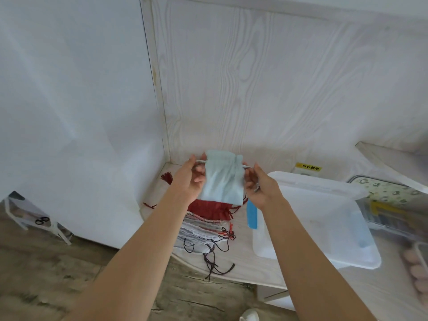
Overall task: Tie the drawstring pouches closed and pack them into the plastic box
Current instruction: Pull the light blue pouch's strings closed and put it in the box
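Pale blue pouch held up above the pouch pile, left of plastic box. Left hand and right hand each pinch a cord end. Pull evenly outward until neck cinches, then knot.

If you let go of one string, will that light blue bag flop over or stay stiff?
Probably flop: the light blue pouch hangs limp and wrinkled between the left hand and right hand, which pinch its strings. It looks light, since thin strings carry it. It seems flat, so likely empty.
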